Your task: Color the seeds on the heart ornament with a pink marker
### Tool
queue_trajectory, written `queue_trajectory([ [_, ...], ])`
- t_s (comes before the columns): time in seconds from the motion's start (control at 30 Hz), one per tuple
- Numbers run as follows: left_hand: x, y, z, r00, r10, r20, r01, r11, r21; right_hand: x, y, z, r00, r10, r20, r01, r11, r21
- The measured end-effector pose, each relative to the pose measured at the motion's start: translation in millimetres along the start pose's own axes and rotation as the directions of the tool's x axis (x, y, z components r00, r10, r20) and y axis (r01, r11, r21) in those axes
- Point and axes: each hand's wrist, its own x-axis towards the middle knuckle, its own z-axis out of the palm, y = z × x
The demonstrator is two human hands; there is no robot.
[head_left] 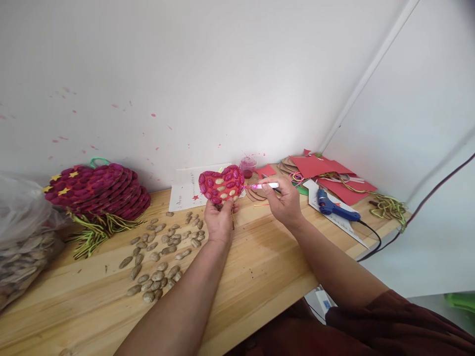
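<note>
A heart-shaped piece (222, 182) is held up above the tabletop (260, 257), toward the middle of its far edge. Its face is studded with bumpy peanut shells, most glossy magenta and several bare tan, over a red ground. The left hand (218, 219) is clamped on its lower edge; the right hand (285, 202) is closed around a white-handled brush (265, 186), whose magenta-wet tip meets the heart's right side.

Just behind stands a clear plastic cup (248, 165) stained with magenta paint. Beside the heart, a white paper sheet (181, 187) carries handwriting too small to read and a red star. Loose, ridged peanuts (168, 249) spread toward the near edge.

By the far left corner sits a pile of magenta hearts (107, 190) with yellow stars and stringy green-and-brown fringe. A translucent bag (22, 237) of peanuts occupies the left edge. Toward the right edge are flat red card (315, 166), a blue glue gun (337, 210) and tangled yarn (388, 207).
</note>
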Motion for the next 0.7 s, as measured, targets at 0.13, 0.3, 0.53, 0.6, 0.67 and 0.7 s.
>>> queue_trajectory([
  [0.13,-1.4,2.8,1.1,1.000,-0.004,0.012,0.004,1.000,0.011,-0.5,-0.6,0.3,0.998,-0.038,0.044,0.038,0.999,0.003],
  [0.3,-2.4,5.4,1.9,1.000,-0.024,0.010,0.023,1.000,0.014,-0.5,-0.6,0.4,0.999,-0.050,0.013,0.050,0.999,-0.005],
  [0.53,-1.8,3.2,1.0,1.000,-0.023,0.002,0.023,0.999,0.029,-0.5,-2.1,-0.1,0.998,-0.052,0.035,0.053,0.998,-0.024],
  [0.6,-1.4,2.3,0.2,1.000,-0.020,0.007,0.020,0.999,0.032,-0.2,-1.8,-0.3,0.999,-0.043,0.004,0.043,0.999,-0.029],
  [0.67,-0.9,1.5,-0.7,1.000,-0.017,0.019,0.016,0.999,0.040,-0.1,-1.6,-0.4,1.000,-0.027,-0.009,0.027,0.999,-0.028],
  [0.7,-0.7,1.1,-1.0,1.000,-0.014,0.023,0.013,0.999,0.041,0.0,-1.5,-0.5,1.000,-0.023,-0.002,0.023,0.999,-0.027],
])
